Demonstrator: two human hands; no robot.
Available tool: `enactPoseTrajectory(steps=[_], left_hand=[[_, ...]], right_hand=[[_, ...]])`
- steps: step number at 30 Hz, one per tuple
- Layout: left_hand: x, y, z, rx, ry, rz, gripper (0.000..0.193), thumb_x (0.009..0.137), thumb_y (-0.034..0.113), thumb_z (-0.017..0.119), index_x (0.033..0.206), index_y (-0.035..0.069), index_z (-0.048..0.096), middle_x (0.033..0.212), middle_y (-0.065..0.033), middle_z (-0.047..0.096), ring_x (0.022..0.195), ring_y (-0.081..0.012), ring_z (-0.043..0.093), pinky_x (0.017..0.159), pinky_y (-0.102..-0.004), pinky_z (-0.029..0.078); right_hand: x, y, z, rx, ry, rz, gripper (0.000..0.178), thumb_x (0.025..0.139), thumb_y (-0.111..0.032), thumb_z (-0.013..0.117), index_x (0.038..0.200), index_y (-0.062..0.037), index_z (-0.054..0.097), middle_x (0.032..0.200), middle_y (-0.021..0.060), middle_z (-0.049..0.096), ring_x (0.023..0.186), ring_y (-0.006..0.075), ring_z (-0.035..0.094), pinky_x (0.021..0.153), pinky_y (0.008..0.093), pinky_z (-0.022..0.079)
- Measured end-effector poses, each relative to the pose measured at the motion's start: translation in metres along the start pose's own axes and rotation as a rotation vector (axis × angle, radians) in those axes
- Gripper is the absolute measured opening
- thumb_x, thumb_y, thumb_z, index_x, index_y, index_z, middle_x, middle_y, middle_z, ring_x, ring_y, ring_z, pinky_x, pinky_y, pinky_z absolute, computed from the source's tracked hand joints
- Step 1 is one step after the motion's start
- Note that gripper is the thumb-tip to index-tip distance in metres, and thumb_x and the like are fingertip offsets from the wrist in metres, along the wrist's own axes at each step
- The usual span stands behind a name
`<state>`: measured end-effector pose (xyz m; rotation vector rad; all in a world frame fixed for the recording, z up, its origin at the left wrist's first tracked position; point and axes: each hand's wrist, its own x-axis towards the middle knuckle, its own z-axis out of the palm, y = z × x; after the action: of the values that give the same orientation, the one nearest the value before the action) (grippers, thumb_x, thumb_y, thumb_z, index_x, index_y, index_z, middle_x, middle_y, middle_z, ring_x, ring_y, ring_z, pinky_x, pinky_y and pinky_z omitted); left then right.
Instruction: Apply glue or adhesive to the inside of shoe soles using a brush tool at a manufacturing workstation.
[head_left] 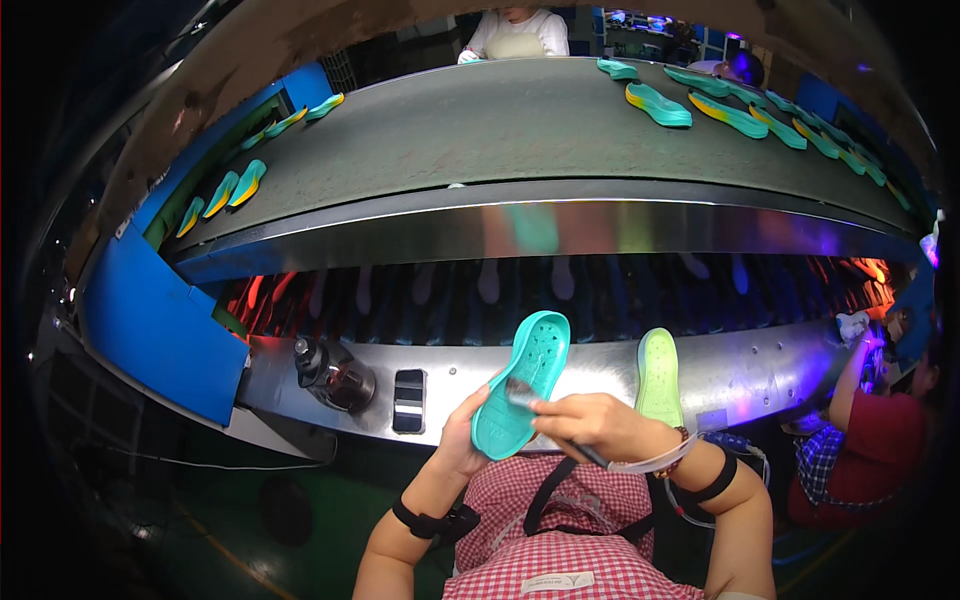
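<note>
My left hand (466, 432) grips a teal shoe sole (541, 350) by its left edge, tilted with its hollow inner side up. In my right hand (592, 424) is a brush (519, 391), its bristles against the inside of the sole near the middle; the dark handle runs back under my fingers. A yellow-green sole (659, 375) lies on the metal ledge (600, 375) just beyond my right wrist. Left of my hands a dark bottle (332, 374) with a black cap stands on the same ledge, beside a small black-and-white striped object (408, 401).
Ahead runs a wide conveyor belt (430, 130) with several teal-and-yellow soles (727, 115) at its right and left ends. Below it, a lower level carries rows of dim sole shapes (488, 281), red-lit at both ends. A person (516, 36) is across the belt; another (860, 430) works at right.
</note>
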<state>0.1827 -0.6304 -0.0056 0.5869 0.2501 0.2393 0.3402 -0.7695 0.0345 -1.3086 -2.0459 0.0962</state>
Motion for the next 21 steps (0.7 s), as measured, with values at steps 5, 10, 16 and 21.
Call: enactPoseTrajectory(steps=[5,10,16,21], left_hand=[[0.001,-0.003,-0.008,-0.049,0.005,-0.035,0.048,0.092,0.028,0.029,0.134,0.005,0.029,0.124,-0.0177,0.046,0.108,-0.0295,0.051,0.090,-0.0437,0.045],[-0.004,-0.003,-0.003,-0.077,0.038,-0.012,0.054,0.090,0.036,0.030,0.128,-0.002,0.035,0.123,-0.0215,0.046,0.108,-0.0356,0.051,0.091,-0.0537,0.040],[0.004,-0.011,0.005,-0.009,0.093,0.080,0.053,0.091,0.034,0.029,0.128,-0.002,0.035,0.123,-0.0211,0.047,0.110,-0.0346,0.050,0.092,-0.0551,0.038],[0.001,-0.010,-0.016,-0.100,0.030,0.060,0.048,0.092,0.028,0.031,0.133,0.003,0.030,0.128,-0.0163,0.042,0.112,-0.0292,0.048,0.094,-0.0441,0.041]], right_hand=[[-0.004,-0.009,0.001,0.359,0.062,0.088,0.021,0.075,-0.003,0.062,0.095,0.0003,0.060,0.098,0.0151,0.062,0.081,0.0265,0.063,0.070,0.0305,0.051],[-0.017,0.018,-0.007,0.488,0.547,0.448,0.013,0.075,0.001,0.061,0.088,0.0027,0.063,0.087,0.0138,0.066,0.077,0.0210,0.064,0.070,0.0279,0.051],[-0.013,0.007,0.018,0.104,0.503,0.290,0.015,0.074,-0.001,0.061,0.089,0.0003,0.062,0.084,0.0157,0.064,0.075,0.0258,0.064,0.069,0.0295,0.051],[-0.029,0.001,0.025,1.328,0.418,0.570,0.015,0.082,-0.006,0.056,0.093,0.0024,0.061,0.089,0.0174,0.064,0.073,0.0217,0.063,0.066,0.0295,0.052]])
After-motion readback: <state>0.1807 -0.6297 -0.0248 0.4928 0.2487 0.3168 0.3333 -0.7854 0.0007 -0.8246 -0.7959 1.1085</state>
